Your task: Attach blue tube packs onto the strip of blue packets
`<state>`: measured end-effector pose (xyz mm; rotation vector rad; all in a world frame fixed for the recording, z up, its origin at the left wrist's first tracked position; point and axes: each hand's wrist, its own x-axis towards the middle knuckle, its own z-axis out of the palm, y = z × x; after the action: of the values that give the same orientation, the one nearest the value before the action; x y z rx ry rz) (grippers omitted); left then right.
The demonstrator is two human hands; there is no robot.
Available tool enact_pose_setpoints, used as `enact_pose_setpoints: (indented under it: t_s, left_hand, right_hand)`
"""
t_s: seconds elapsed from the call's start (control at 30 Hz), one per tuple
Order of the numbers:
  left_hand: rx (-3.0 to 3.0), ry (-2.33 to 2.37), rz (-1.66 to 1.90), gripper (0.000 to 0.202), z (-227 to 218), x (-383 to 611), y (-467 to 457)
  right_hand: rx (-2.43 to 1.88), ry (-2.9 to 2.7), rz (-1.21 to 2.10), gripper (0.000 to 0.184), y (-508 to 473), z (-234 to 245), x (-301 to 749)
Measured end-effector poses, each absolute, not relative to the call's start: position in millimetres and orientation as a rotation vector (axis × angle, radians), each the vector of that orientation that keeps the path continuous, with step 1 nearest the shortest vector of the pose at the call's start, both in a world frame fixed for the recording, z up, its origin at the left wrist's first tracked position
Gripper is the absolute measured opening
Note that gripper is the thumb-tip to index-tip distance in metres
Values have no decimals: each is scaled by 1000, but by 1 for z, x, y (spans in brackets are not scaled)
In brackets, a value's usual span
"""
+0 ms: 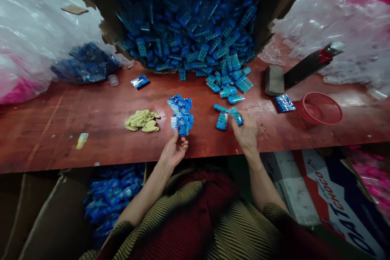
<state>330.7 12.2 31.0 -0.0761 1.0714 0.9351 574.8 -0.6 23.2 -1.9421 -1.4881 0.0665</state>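
Note:
My left hand (pixel 174 150) pinches the lower edge of a small blue printed packet (pixel 180 124) at the near side of a red-brown table (pixel 91 122). More such packets (pixel 180 105) lie just beyond it. My right hand (pixel 245 132) rests on the table with its fingertips on a blue plastic piece (pixel 237 116); its fingers are partly hidden. Loose blue pieces (pixel 222 121) lie beside it, spilling from a big pile (pixel 195 28) inside a torn cardboard box.
A crumpled yellow cloth (pixel 142 120) lies left of the packets. A red mesh basket (pixel 319 108), a grey block (pixel 274 80) and a dark bottle-like tool (pixel 310 64) sit at the right. Clear plastic bags flank the box. A carton of blue packets (pixel 112 195) stands under the table.

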Motion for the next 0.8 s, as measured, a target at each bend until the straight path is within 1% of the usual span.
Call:
enact_pose_setpoints:
  t_s: [0.07,0.17,0.23,0.47,0.8]
  left_hand:
    - [-59,1075,938,23,31,332,12]
    - [-46,1088,924,23,32,334,11]
    - [-45,1095,925,23,33,334,11]
    - [-29,1062,967,24,35,333,9]
    - [6,1077,990,25,33,327,10]
  right_hand:
    - [-1766,-1537,207,31,-11,35,551]
    - [-1468,-1654,529,30,-21,46,516]
    - [-1361,-1714,589,30,-24,48,499]
    - [-1388,-1867,487,33,-23,41,484]
    - [-1385,-1931,473,34,-25,44,483]
